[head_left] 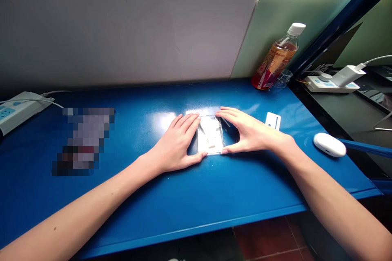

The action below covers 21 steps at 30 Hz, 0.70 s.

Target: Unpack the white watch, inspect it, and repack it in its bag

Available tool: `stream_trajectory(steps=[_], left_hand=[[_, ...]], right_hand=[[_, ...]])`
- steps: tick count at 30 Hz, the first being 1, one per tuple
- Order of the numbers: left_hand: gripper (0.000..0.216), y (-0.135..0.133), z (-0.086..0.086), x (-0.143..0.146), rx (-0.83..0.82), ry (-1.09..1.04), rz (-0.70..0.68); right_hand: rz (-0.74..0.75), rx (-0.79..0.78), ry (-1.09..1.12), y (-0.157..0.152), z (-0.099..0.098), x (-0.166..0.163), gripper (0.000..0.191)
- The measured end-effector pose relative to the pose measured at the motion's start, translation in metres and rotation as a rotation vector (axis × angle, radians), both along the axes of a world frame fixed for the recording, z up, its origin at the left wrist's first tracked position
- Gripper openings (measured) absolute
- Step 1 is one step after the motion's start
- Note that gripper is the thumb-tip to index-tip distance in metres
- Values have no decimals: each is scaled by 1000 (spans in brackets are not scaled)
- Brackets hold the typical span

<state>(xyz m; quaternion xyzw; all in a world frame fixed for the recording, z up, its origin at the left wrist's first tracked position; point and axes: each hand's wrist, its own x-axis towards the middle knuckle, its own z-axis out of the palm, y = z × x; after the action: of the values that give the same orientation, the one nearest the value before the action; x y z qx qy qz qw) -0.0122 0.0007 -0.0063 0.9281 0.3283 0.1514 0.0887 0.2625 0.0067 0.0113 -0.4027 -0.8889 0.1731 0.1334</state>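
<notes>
A small clear plastic packet (210, 138) with white pieces inside lies flat on the blue metal table (190, 195). My left hand (176, 144) rests flat on the table at the packet's left edge, fingers stretched out and touching it. My right hand (248, 132) arches over the packet's right edge, fingertips at its top and thumb at its lower corner, holding nothing up. A small white flat cassette (272, 120) lies just right of my right hand.
A tea bottle (277, 59) with a white cap stands at the back right beside a clear cup (283, 78). A white oval case (329, 144) lies at the right edge. Power strips sit at far left (16, 110) and far right (332, 83). A blurred object (84, 140) lies on the left.
</notes>
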Motion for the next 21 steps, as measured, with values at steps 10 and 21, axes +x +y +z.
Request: stream_trajectory(steps=[10,21], left_hand=[[100,10,2,-6,-57,61,2],[102,10,0,-7,-58,87,15]], right_hand=[[5,0,-44,-4,3,-4,100],[14,-7,-37,-6,1,-6,100]])
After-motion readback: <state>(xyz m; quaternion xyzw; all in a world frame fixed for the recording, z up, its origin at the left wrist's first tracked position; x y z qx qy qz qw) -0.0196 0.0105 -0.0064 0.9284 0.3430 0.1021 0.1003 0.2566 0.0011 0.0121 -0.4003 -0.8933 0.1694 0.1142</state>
